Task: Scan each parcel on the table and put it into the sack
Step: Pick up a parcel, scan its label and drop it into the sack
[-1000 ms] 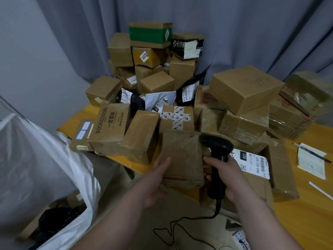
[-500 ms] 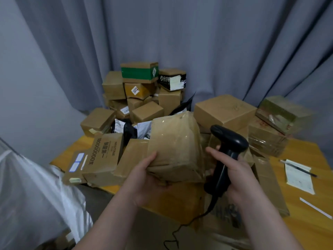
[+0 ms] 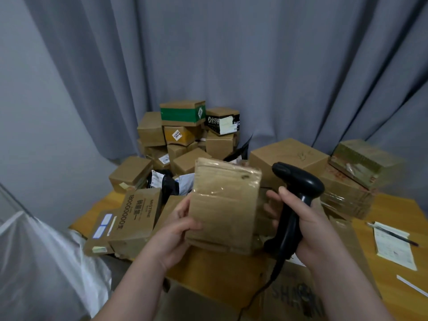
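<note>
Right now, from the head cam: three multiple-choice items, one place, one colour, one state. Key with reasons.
1. The white sack lies: A) left of the table B) right of it C) atop the pile.
2. The band on the topmost box is: A) red B) green C) blue.
3. The left hand: A) hangs idle B) grips the brown parcel C) presses the table.
1 A, its plastic fills the lower left; 2 B, a green stripe wraps its side; 3 B, its thumb clamps the parcel's front.
</note>
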